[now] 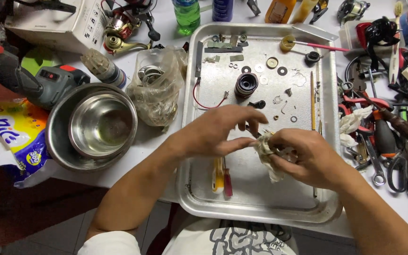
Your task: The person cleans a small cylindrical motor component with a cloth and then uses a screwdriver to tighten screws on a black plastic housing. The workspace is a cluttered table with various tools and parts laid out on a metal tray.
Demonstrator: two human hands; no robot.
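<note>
- Two hands meet over the metal tray [329, 141]: your right hand [308, 158] clenches a crumpled rag [266, 152], and your left hand [218, 130], its grip released, pinches at it.
- Wiping looks in hand; next calls for a steady pinch.
- Small washers [260, 68] lie beyond; the tray's near half offers room.

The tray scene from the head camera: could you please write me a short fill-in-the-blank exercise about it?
1. The right hand holds a crumpled ____ over the metal tray.
2. The two nested steel bowls sit to the ____ of the tray.
3. The thin wire lying on the tray is ____ in colour.
4. The left hand hovers over the tray with its fingers ____.

Missing words: rag; left; red; spread
</note>
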